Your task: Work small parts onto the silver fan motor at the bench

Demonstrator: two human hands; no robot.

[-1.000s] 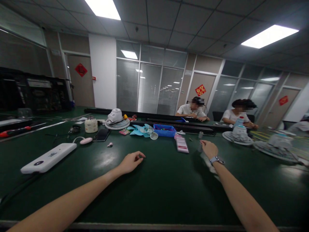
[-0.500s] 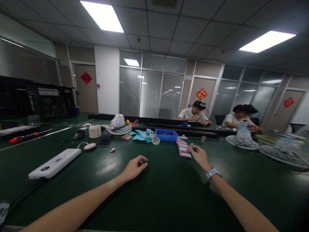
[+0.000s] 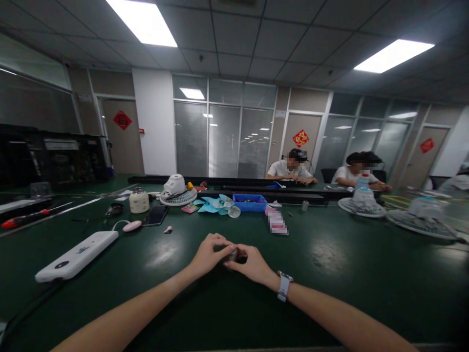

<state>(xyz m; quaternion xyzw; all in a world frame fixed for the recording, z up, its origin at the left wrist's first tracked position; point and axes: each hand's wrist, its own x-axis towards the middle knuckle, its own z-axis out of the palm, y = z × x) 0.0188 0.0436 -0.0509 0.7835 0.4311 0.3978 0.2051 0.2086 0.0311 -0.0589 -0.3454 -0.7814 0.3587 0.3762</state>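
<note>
Both hands, left hand (image 3: 209, 254) and right hand (image 3: 251, 264), grip a small grey, blurred part (image 3: 232, 254) between fingertips.

Dim room, bright ceiling panels (image 3: 141, 22), edges warped

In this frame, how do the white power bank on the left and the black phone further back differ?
The long white power bank is pale, bulky and lies nearer the person; the flat black phone is dark, thin and sits further back beside the cream jar. The power bank has a dark cable at its near end; none shows at the phone. Both lie flat on the green table, untouched by either hand.
</note>
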